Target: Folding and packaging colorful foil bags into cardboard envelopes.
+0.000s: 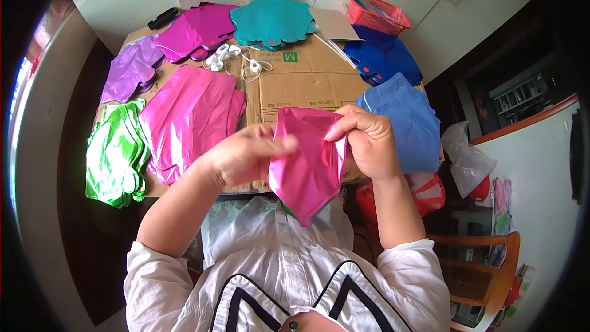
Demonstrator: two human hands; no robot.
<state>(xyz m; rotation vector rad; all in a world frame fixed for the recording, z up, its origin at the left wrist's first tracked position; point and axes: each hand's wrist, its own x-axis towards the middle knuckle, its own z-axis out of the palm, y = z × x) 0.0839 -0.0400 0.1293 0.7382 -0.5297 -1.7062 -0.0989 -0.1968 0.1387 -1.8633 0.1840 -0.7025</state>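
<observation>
Currently magenta foil balloon (305, 163) pinched at centre frame, right hand (367, 141) gripping top edge at 1 o'clock, left hand (236, 158) clasping side at 9. Risk: thin foil tearing or creasing from tight pinch, or slipping down off cardboard-covered table (307, 77).

We count two hands: the left hand (236, 158) and right hand (367, 142), both pinching one magenta foil balloon (305, 163). Beyond the grip, we count seven flat stacks (one per colour). Far beyond it, to the right, we count one red basket (376, 17).
</observation>
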